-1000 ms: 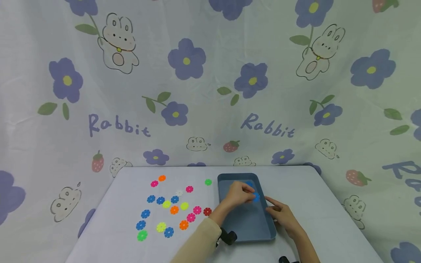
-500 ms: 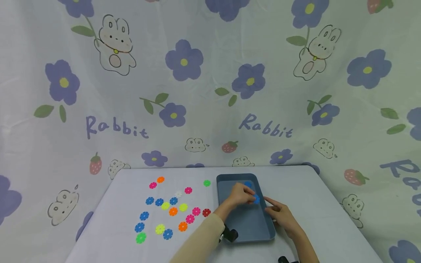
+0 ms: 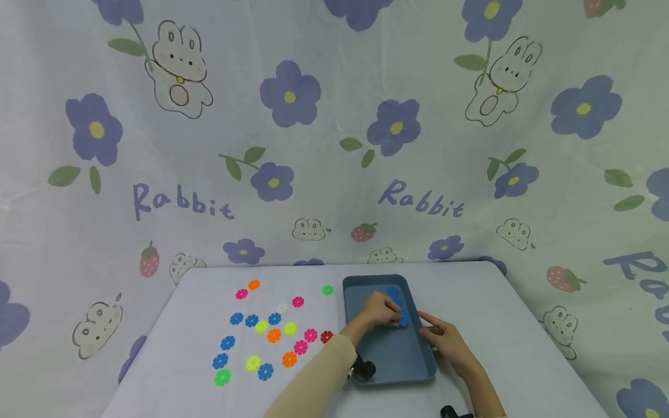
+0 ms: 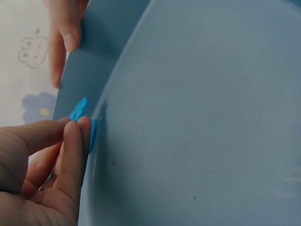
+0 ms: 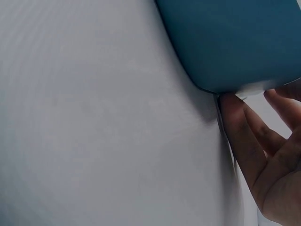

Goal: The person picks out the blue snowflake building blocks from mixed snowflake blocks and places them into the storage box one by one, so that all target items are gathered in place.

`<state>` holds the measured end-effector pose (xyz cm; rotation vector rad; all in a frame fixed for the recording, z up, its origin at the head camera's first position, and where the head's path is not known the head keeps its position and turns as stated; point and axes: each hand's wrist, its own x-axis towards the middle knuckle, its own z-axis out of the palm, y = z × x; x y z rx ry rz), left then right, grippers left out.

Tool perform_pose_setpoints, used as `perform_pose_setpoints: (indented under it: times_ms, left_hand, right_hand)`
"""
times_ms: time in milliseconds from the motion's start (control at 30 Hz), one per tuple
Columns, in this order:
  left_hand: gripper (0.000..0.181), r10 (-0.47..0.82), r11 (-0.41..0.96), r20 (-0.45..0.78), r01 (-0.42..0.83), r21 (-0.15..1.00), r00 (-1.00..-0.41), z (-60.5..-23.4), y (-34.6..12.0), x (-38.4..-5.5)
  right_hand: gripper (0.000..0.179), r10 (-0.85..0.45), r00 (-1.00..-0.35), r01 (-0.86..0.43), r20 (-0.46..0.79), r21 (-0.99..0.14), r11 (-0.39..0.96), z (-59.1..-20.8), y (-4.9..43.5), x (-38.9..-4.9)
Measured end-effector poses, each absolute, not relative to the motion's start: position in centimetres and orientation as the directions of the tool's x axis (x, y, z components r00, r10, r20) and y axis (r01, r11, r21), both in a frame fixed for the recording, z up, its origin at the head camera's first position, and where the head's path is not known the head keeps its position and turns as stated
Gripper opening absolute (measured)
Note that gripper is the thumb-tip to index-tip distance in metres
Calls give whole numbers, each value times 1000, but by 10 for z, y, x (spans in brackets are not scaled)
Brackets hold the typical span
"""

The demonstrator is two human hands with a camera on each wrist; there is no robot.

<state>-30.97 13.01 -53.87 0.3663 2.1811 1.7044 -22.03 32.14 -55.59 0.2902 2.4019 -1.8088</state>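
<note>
In the head view, my left hand [image 3: 380, 310] is over the far right part of the grey-blue tray [image 3: 392, 363]. Its thumb and fingers pinch a blue notched plastic disc [image 3: 404, 319], close to the tray's right inner wall. Farther back along that wall lies another blue disc [image 3: 393, 291], with more blue showing between the two. The left wrist view has one blue disc [image 4: 80, 109] at the fingertips and a second blue edge [image 4: 93, 135] beside them. My right hand [image 3: 450, 342] touches the tray's right outer side with extended fingers, holding nothing else.
Left of the tray, several loose discs in blue, yellow, orange, pink, green and white are scattered on the white table [image 3: 172, 354]. A dark red disc [image 3: 326, 337] sits near my left sleeve [image 3: 319, 371]. A patterned curtain [image 3: 334, 174] hangs behind the table.
My left hand has shifted slightly toward the near side along the tray's right wall. More blue now shows behind the pinched disc. My right hand stays against the tray.
</note>
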Motion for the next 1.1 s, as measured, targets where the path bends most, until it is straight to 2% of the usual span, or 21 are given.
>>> perform_pose_setpoints:
  times_ms: [367,1100]
  left_hand:
    - [8,400,263,-140,-32,964,-906,-544,128,-303]
    - [9,367,326,-142,-16,945,-919,-542,135,-303]
  right_hand:
    - [50,63,-978,211,-201,-933,293,-557,321,-220]
    - [51,59,-977,215,-207,-943,255,-555,323,-221]
